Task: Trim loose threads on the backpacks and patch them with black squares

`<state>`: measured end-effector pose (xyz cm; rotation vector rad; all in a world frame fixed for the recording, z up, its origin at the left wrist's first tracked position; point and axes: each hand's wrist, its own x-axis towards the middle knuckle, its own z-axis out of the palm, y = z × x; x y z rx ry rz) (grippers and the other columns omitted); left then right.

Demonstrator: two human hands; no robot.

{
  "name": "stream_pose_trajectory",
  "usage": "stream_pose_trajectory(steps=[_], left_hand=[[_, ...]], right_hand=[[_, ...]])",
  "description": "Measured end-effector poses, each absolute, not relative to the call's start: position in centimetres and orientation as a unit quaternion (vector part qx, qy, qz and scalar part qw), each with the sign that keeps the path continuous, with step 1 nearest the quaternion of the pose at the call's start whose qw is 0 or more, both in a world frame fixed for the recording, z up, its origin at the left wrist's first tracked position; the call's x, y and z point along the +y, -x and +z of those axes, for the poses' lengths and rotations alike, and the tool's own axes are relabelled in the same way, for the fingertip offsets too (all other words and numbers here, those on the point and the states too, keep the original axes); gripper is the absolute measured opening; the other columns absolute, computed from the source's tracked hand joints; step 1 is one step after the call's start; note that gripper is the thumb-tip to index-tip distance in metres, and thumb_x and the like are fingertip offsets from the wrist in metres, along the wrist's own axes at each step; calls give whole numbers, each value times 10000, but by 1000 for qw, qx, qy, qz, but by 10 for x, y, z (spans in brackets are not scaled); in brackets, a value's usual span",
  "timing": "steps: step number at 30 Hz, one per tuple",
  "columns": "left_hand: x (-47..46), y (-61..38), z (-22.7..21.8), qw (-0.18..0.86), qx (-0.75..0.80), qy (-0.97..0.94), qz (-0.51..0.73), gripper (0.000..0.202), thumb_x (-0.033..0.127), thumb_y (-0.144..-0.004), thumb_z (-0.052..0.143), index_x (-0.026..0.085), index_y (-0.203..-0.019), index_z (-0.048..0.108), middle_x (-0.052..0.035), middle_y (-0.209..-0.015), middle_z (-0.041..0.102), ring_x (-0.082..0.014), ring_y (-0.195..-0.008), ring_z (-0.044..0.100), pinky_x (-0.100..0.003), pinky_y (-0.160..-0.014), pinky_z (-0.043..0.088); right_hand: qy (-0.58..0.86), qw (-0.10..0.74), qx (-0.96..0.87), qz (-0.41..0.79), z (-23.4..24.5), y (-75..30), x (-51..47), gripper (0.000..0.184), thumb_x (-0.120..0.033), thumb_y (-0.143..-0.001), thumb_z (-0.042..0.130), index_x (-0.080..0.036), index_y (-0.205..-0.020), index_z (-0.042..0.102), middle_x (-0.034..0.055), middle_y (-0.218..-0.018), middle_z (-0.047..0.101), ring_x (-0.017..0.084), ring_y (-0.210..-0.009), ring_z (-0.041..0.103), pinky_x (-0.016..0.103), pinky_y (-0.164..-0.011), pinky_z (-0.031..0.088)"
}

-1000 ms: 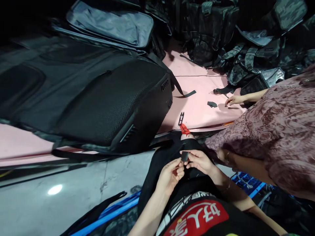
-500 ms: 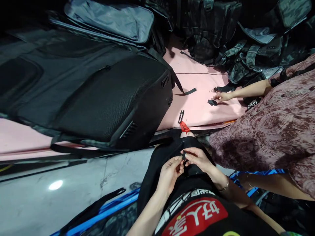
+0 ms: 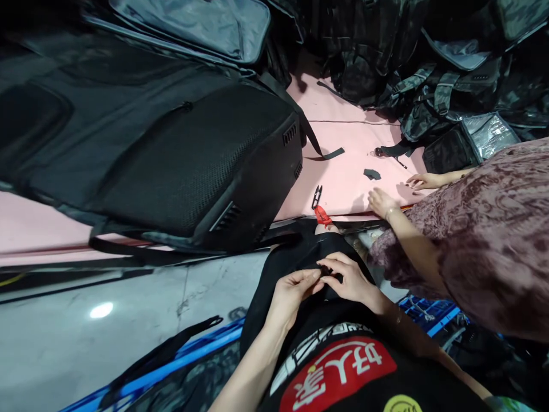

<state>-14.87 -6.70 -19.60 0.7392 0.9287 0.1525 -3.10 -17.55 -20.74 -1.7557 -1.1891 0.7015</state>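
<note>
My left hand (image 3: 291,292) and my right hand (image 3: 349,279) meet over my lap, fingertips pinched together on a small black piece (image 3: 325,270) that is mostly hidden. They rest on the black cloth (image 3: 300,254) of my lap. Just beyond my knee, a thread snipper with a red handle (image 3: 319,207) lies at the edge of the pink mat (image 3: 343,183).
A large black backpack (image 3: 171,154) lies on its side to the left. More camouflage bags (image 3: 429,86) are piled at the back. A person in a maroon patterned top (image 3: 493,229) leans in from the right, both hands (image 3: 381,200) on the mat near a black scrap (image 3: 371,173).
My hands have lowered onto my lap, still pinched on the small black piece. The other person has drawn one hand back from the scrap and set a second hand on the mat.
</note>
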Motion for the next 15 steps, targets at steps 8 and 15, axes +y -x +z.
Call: stream_pose_trajectory(steps=[8,15], left_hand=[[-65,152,-197,829,430,-354,49,290,283,-498,816,102,-698,709,-60,-653,679,-146,-590,621,-253,-616,529],[-66,153,-195,831,422,-358,55,313,296,-479,826,96,-681,697,-39,-631,666,-146,-619,637,-251,-685,538]], right_hand=[[708,414,-495,287,-210,29,-177,350,-217,-813,546,-243,-1161,572,58,-1068,562,156,-965,554,289,-862,483],[689,446,-475,317,-208,29,-178,358,-209,-796,577,-259,-1151,583,46,-1055,566,147,-970,546,284,-863,478]])
